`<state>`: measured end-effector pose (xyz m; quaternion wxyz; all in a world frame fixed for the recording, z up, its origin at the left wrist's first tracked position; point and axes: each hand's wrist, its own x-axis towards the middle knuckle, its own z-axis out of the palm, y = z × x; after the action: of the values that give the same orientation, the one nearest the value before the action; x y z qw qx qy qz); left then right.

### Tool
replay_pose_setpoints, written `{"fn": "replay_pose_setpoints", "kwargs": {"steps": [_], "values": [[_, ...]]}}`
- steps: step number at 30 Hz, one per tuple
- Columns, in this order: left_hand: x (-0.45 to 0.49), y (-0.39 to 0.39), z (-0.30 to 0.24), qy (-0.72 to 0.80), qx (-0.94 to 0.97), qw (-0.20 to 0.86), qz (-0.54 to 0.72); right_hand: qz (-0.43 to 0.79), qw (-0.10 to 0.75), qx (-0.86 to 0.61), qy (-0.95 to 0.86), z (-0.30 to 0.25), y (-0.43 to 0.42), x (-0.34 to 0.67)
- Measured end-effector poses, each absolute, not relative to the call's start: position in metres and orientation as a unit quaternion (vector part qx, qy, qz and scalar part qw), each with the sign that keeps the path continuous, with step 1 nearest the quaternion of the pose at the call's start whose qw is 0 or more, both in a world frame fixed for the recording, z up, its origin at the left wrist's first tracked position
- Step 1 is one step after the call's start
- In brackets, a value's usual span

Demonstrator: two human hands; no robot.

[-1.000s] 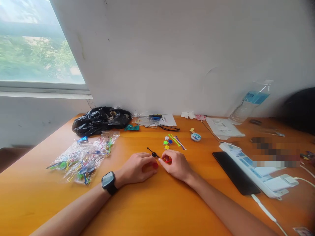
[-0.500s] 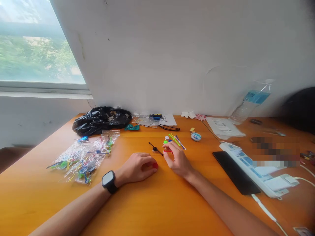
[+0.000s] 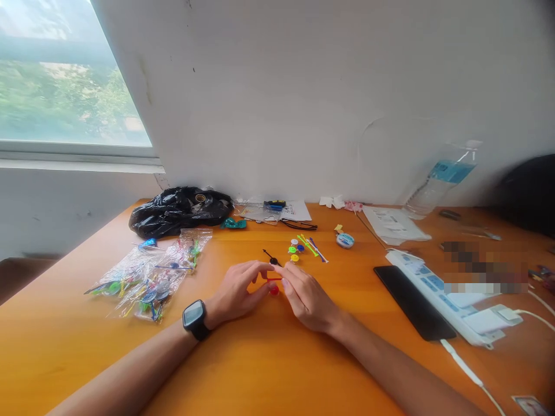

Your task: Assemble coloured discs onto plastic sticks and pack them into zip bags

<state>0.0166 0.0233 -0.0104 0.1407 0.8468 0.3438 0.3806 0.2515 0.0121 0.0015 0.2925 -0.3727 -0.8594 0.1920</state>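
Note:
My right hand (image 3: 310,294) pinches a thin red plastic arrow (image 3: 273,279), which lies crosswise in the gap between my two hands. My left hand (image 3: 240,289), with a black-banded watch on its wrist, is curved with thumb and index finger apart. Its thumb tip is close to a small red round base (image 3: 274,290) below the arrow; whether they touch is hard to tell. Just beyond my fingertips is a black arrow spinner (image 3: 273,261), partly covered by them. Several coloured round bases (image 3: 295,258) and thin yellow, blue and white arrows (image 3: 318,249) lie farther back.
Clear bags of colourful parts (image 3: 150,283) are on the left, before a black plastic bag (image 3: 180,214). A round tin (image 3: 345,240) stands behind my right hand. To the right are a phone (image 3: 414,303), a white power strip (image 3: 437,294) and a bottle (image 3: 446,176).
My right hand has moved left and nearer with the red arrow, meeting my left hand. My left fingers have opened off the red base, and the coloured bases behind are uncovered.

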Motion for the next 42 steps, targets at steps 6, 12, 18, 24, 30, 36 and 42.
{"fn": "replay_pose_setpoints", "kwargs": {"steps": [6,12,18,24,30,36,42], "values": [[0.018,0.024,-0.007,0.334,0.836,0.172,0.399,0.257,0.352,-0.355,-0.827,-0.005,0.015,0.248],[0.017,0.022,0.000,0.370,0.806,0.239,0.395,0.320,0.389,-0.371,-0.780,-0.007,0.017,0.248],[0.016,0.023,0.008,0.399,0.792,0.296,0.355,0.452,0.420,-0.425,-0.662,-0.016,0.028,0.252],[0.019,0.023,0.003,0.368,0.826,0.283,0.321,0.531,0.380,-0.439,-0.617,-0.023,0.032,0.253],[0.020,0.026,-0.007,0.348,0.863,0.228,0.288,0.515,0.354,-0.443,-0.643,-0.029,0.033,0.254],[0.023,0.027,-0.010,0.341,0.873,0.194,0.290,0.498,0.352,-0.444,-0.656,-0.036,0.033,0.253],[0.030,0.030,-0.009,0.360,0.861,0.167,0.318,0.472,0.378,-0.433,-0.668,-0.041,0.044,0.254]]}}
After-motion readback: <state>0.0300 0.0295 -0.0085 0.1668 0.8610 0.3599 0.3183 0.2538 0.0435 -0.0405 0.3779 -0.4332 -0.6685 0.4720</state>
